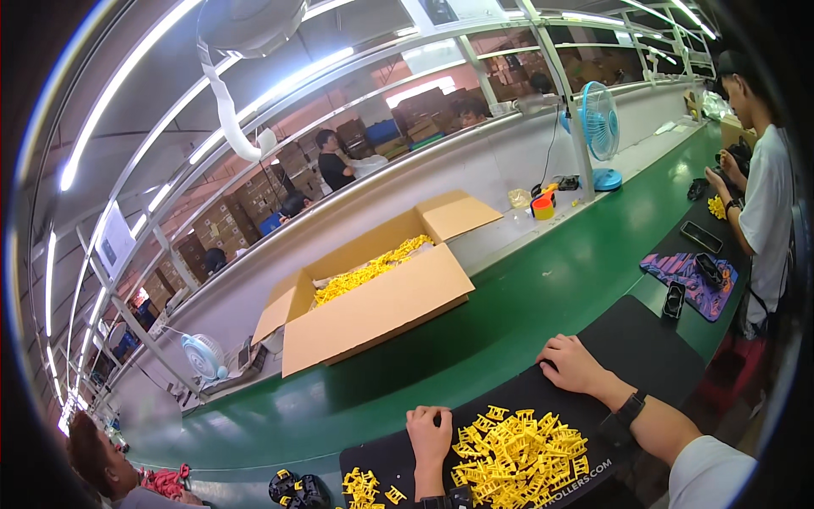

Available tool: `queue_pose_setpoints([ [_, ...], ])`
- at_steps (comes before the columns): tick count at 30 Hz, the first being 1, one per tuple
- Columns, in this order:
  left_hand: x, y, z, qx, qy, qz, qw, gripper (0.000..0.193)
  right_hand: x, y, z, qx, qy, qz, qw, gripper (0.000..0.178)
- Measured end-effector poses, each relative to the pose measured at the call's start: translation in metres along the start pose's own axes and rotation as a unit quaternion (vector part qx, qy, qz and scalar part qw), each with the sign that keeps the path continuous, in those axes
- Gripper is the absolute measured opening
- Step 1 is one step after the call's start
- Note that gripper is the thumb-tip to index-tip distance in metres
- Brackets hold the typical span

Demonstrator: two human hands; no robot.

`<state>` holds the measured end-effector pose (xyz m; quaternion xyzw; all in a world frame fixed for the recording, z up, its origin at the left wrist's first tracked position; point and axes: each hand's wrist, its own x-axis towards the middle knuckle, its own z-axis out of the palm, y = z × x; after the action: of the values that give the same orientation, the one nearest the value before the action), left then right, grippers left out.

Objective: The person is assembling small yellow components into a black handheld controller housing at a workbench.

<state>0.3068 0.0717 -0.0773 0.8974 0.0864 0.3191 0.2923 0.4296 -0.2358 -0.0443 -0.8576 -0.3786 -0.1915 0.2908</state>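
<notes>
Left of the yellow pile curls the left hand; beyond the pile, the right hand; grips can't be told.

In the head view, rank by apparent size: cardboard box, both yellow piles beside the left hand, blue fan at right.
1. Open cardboard box
2. Larger yellow pile
3. Blue fan
4. Smaller yellow pile

Two near yellow heaps, two blue fans
</notes>
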Motion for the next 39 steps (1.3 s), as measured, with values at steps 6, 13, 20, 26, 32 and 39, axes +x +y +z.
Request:
queue_pose_setpoints([
  [6, 0.000, -0.002, 0.001, 0.000, 0.000, -0.002, 1.000, 0.015, 0.000, 0.002, 0.001, -0.003, 0.001, -0.004, 1.000, 0.011],
  [13, 0.000, -0.001, 0.000, 0.002, -0.003, -0.008, 1.000, 0.014, 0.002, 0.003, 0.002, -0.004, 0.006, -0.004, 1.000, 0.010],
  [20, -0.001, 0.000, -0.001, 0.001, 0.003, -0.001, 1.000, 0.012, 0.001, 0.001, 0.002, -0.005, -0.001, 0.001, 1.000, 0.011],
  [26, 0.001, 0.004, -0.004, 0.003, -0.010, -0.012, 1.000, 0.017, 0.001, 0.004, 0.004, -0.002, -0.005, 0.002, 1.000, 0.011],
  [32, 0.002, 0.007, -0.005, 0.004, -0.009, -0.008, 1.000, 0.016, -0.002, 0.005, 0.006, -0.011, -0.001, -0.009, 1.000, 0.011],
  [39, -0.001, 0.002, -0.001, -0.002, -0.010, -0.011, 1.000, 0.016, 0.001, 0.004, 0.004, -0.005, -0.004, -0.001, 1.000, 0.011],
])
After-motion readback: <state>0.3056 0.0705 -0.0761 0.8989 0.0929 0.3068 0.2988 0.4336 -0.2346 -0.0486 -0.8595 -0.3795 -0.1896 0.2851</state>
